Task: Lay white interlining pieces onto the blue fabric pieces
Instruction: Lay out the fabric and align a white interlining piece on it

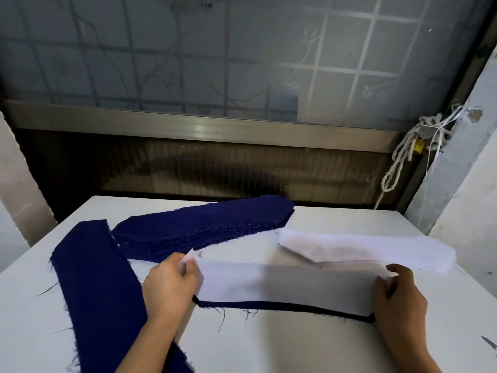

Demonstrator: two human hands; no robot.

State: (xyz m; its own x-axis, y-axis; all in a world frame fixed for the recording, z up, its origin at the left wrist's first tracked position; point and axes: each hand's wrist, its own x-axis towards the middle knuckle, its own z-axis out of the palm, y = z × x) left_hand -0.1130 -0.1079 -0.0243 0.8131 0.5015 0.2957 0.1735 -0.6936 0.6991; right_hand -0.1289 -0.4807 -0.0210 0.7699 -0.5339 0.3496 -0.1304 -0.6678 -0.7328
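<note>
A frosted window (188, 49) with a grid of bars and a faint branch pattern fills the back of the room. Its metal sill rail (199, 127) runs across above a dark ribbed panel (215, 170). A pale, chipped pillar (462, 157) rises at the right.

The white table (295, 345) takes up the near half of the view, its top dotted with loose dark threads. On its left a long blue strip (99, 286) with frayed edges runs toward the near edge. Beyond that strip, a stack of blue fabric pieces (204, 224) lies slantwise toward the far edge. A stack of white interlining (363, 249) lies to the right of the blue stack.

In the middle, one interlining piece (282, 284) lies over a blue fabric piece (282, 305), of which only the near edge shows as a thin dark border. The left hand (169, 284) pinches the interlining's left end between thumb and curled fingers. The right hand (398, 294) grips its right end in the same way.

A knotted pale rope (400, 157) hangs by the pillar, with a small yellow padlock (417, 145) among its loops.
</note>
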